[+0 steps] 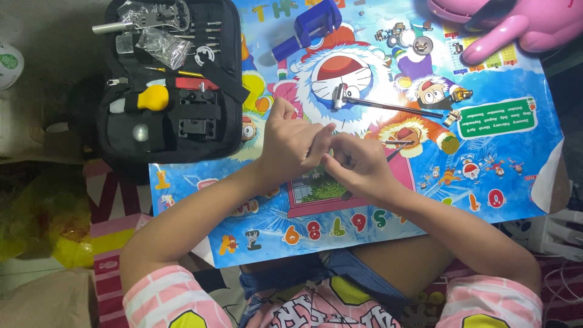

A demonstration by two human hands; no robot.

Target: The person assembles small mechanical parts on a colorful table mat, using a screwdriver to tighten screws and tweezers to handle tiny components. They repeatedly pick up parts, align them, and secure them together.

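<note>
My left hand point(291, 143) and my right hand point(358, 164) meet over the middle of a colourful cartoon poster mat point(504, 182). The right hand is shut on slim tweezers point(398, 144) whose tips stick out to the right. The left hand's fingers pinch something tiny where the hands touch; what it is stays hidden. Just beyond the hands lies a small hammer point(388, 104) with a metal head and a thin dark handle.
An open black tool case point(170, 79) with a yellow knob and metal tools lies at the upper left. A blue clamp-like holder point(306, 27), small metal watch parts point(407, 39) and a pink plastic toy point(516, 24) sit along the far edge.
</note>
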